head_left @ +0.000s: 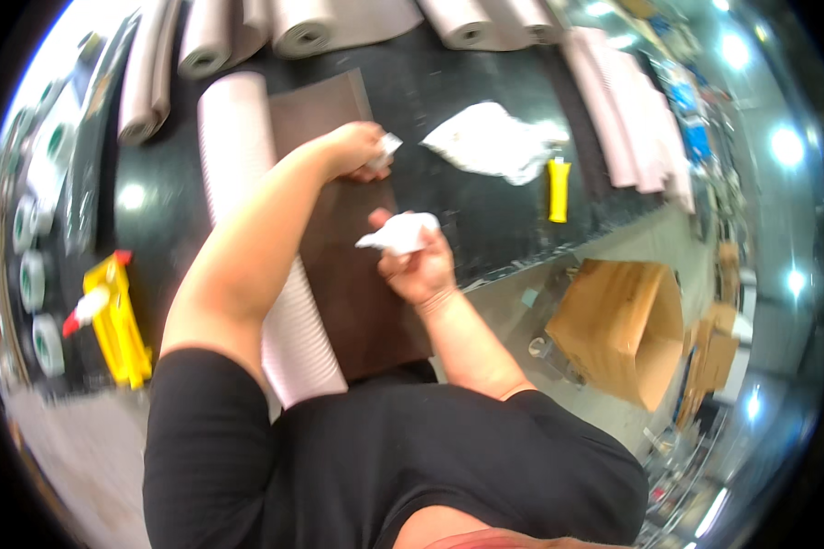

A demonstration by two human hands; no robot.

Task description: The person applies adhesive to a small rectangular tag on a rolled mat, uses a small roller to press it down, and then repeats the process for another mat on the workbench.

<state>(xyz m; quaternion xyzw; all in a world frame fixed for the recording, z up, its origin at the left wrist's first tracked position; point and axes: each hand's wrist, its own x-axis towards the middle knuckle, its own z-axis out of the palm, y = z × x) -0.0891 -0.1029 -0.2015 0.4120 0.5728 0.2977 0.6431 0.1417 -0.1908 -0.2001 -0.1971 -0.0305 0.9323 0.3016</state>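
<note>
A partly unrolled mat lies before me, its pink ridged roll [295,343] on the left and its dark brown flat sheet [362,302] spreading to the right. Over the sheet's far part, my left hand [359,151] is closed round a small white piece of cloth or paper [389,146]. Nearer to me, my right hand [426,273] pinches a crumpled white cloth [407,231] above the sheet's right edge. To the right of both hands rest a crumpled white plastic bag [494,142] and a yellow tube [558,190] on the black table [462,82].
Rolled mats [302,32] line the table's far side. More pink rolls [609,110] lie at the right. A yellow tool with red ends [119,320] sits at the left, near several tape rolls [32,279]. An open cardboard box [604,320] stands beyond the table's right edge.
</note>
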